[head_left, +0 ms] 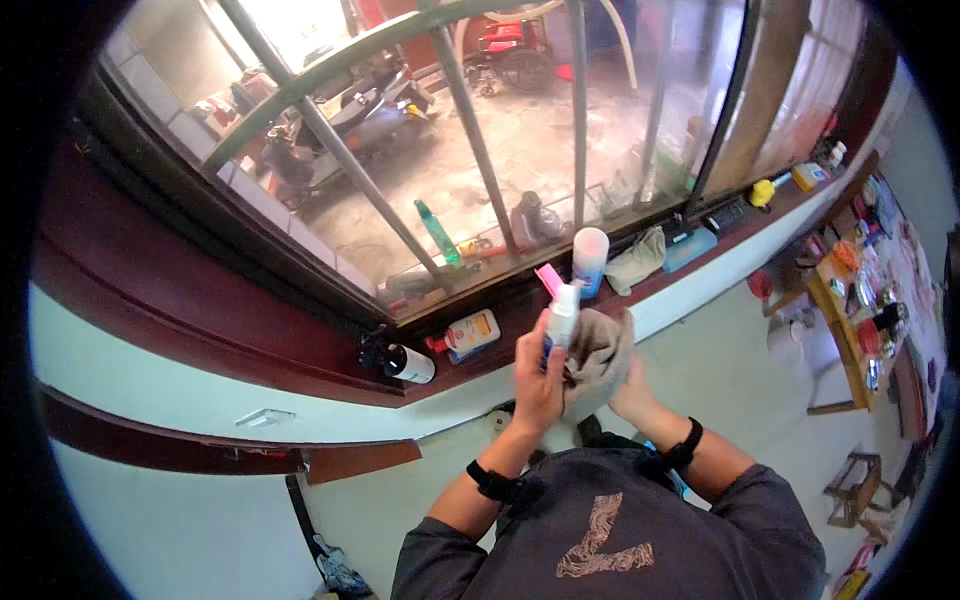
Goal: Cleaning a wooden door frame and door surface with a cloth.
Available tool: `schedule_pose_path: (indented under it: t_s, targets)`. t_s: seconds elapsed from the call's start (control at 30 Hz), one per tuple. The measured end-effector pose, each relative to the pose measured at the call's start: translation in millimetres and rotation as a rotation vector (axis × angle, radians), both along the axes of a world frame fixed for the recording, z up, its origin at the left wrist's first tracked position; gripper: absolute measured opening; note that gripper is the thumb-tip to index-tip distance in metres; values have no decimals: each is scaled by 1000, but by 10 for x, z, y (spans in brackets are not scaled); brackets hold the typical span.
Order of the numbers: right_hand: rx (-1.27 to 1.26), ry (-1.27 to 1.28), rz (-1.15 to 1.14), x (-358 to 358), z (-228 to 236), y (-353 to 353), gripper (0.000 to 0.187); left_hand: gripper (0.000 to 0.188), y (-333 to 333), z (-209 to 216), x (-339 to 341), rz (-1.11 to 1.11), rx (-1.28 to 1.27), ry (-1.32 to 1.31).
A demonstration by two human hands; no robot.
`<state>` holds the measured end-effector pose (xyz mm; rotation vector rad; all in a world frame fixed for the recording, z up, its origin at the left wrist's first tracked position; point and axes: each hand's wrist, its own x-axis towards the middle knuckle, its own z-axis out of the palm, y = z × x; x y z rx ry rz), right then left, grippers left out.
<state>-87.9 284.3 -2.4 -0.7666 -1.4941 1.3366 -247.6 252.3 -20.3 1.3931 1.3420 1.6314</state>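
Observation:
My left hand (540, 385) is wrapped round a white bottle (563, 318) with some dark blue low on its side, held upright in front of the window sill. My right hand (634, 396) grips a grey-beige cloth (600, 352) just beside the bottle; its fingers are partly hidden behind the folds. Cloth and bottle overlap in view, and whether they touch I cannot tell. Just beyond them on the sill stand a white and blue cylindrical container (590, 264) and a pink object (549, 280). A second folded cloth (637, 262) lies to the right of the container.
Along the dark red sill (520, 318) sit a black spray bottle (408, 363), a white bottle with a red top (470, 333), a light blue case (690, 249) and a yellow object (764, 193). Metal bars (470, 140) cross the window. A cluttered table (845, 340) stands at right.

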Motion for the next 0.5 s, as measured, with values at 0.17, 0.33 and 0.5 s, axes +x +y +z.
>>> schedule_pose_path:
  t_s: [0.17,0.33,0.5]
  targets:
    - [-197,4,-229,-245,-360,24,45,53,-247,204,256,-195,-26,214]
    - [200,-350,-360,20,-374,-119,45,53,-272,300,295,-186,111,293]
    - [-342,-154,-166,26,-198,-230,54,46,-240,356,346,-221,-21,141]
